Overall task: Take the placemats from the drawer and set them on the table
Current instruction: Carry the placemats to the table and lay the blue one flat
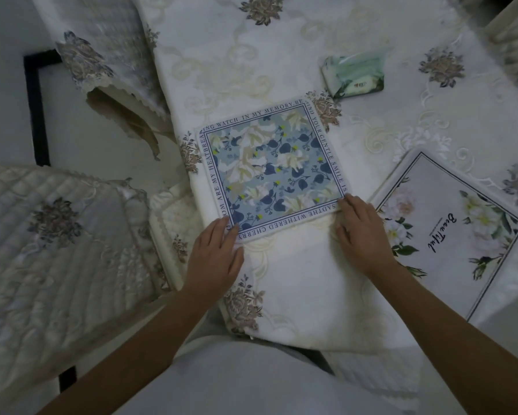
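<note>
Lying flat and a little askew on the cloth-covered table [299, 298], near its front edge: blue flowered placemat [271, 169]. Resting on its near corners, left hand [217, 254] and right hand [361, 232], fingers straight, gripping nothing. Just right, second placemat [461, 235] with white blossoms. Farther back, green tissue pack [353, 73].

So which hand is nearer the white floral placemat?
Right. The right hand rests on the blue placemat at its near right corner, just beside the white floral placemat; the left hand rests on the near left corner, farther off.
</note>
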